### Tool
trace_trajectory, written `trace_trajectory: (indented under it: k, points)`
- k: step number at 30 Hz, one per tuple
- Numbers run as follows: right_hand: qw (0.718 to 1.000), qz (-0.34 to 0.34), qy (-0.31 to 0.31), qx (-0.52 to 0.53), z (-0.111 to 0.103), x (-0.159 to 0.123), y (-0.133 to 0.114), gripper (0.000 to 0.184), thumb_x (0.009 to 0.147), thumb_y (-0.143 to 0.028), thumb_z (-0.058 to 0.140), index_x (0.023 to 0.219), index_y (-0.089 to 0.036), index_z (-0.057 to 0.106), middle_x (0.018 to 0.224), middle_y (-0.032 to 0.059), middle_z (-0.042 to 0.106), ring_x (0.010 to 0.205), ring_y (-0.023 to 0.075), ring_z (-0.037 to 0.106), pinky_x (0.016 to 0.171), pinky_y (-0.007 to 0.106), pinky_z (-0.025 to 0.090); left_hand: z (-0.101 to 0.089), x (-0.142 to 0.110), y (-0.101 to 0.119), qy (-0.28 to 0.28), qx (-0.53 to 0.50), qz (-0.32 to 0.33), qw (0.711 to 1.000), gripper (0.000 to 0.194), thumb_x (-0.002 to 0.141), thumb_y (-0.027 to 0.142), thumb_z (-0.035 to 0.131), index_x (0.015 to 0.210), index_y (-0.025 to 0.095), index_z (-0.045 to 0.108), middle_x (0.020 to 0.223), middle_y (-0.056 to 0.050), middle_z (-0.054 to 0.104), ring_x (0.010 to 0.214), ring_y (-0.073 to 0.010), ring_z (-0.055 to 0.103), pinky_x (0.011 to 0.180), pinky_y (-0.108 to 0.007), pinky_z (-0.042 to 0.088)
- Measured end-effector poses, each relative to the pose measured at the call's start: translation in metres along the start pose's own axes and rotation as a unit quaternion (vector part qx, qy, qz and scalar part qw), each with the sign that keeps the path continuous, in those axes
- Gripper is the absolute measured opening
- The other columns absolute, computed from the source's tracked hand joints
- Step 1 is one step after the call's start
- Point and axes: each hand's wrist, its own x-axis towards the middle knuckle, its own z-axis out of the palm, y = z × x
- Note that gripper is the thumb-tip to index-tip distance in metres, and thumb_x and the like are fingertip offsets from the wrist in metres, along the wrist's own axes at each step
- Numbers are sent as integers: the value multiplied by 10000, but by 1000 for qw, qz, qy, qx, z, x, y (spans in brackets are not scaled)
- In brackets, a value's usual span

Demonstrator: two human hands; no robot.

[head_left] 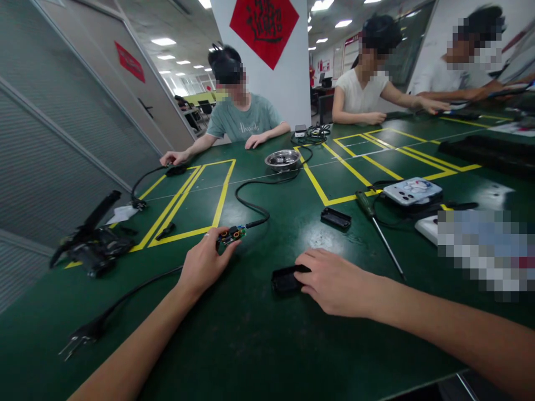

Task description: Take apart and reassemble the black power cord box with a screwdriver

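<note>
My left hand (209,256) is closed on a small circuit board (232,235) with copper coils, pinched between thumb and fingers just above the table. A black cable (258,220) leaves the board's far end. A power cord with a plug (86,336) lies along my left forearm. My right hand (330,278) grips the right end of a black plastic case half (285,280), which rests on the table with its hollow side up. Beyond that hand lies another black case half (336,218), also hollow side up.
A screwdriver (382,234) lies to the right, near a phone (413,191). A metal bowl (283,160) stands farther back. Black adapters and cables (98,245) are piled at the left. Yellow tape marks the green table (234,345). A person in a green shirt (246,120) sits opposite.
</note>
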Motion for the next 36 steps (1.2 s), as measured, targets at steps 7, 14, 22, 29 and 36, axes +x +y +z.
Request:
trace_trajectory:
  k: [7, 14, 22, 29, 36]
  points:
    - [997, -22, -7, 71, -5, -3, 5, 270, 927, -300, 499, 1075, -158, 675, 1116, 102, 610, 1038, 219, 539, 933, 387, 458, -8, -8, 15, -76, -41, 76, 993, 455, 922, 562, 473, 1230, 228, 452, 1065, -58, 636, 674, -178, 617, 674, -314, 497]
    - [999, -9, 5, 51, -4, -3, 14, 295, 928, -390, 522, 1039, -156, 663, 1073, 96, 610, 1006, 220, 544, 893, 384, 464, -10, -12, 24, -116, -56, 161, 979, 430, 922, 530, 500, 1219, 224, 440, 1059, -60, 637, 822, -208, 653, 706, -308, 499]
    - [999, -10, 8, 35, -2, -2, 15, 337, 908, -460, 537, 1009, -161, 656, 1028, 95, 600, 952, 226, 539, 817, 383, 470, -9, -15, 25, -94, -74, 180, 976, 433, 902, 511, 549, 1211, 225, 450, 1065, -56, 640, 881, -209, 652, 746, -314, 507]
    - [998, -5, 14, 54, 0, 0, 19, 416, 856, -537, 581, 1061, -178, 631, 1029, 76, 608, 958, 230, 541, 832, 389, 461, -11, -23, 39, -76, -98, 190, 974, 403, 894, 484, 577, 1183, 229, 461, 1027, -42, 641, 856, -192, 651, 727, -300, 502]
    - [999, -4, 22, 39, 1, -1, 19, 437, 840, -574, 578, 1002, -173, 633, 994, 74, 615, 936, 232, 549, 799, 388, 469, -11, -24, 46, -90, -108, 206, 968, 396, 891, 468, 592, 1177, 231, 456, 1036, -41, 632, 869, -185, 644, 735, -301, 503]
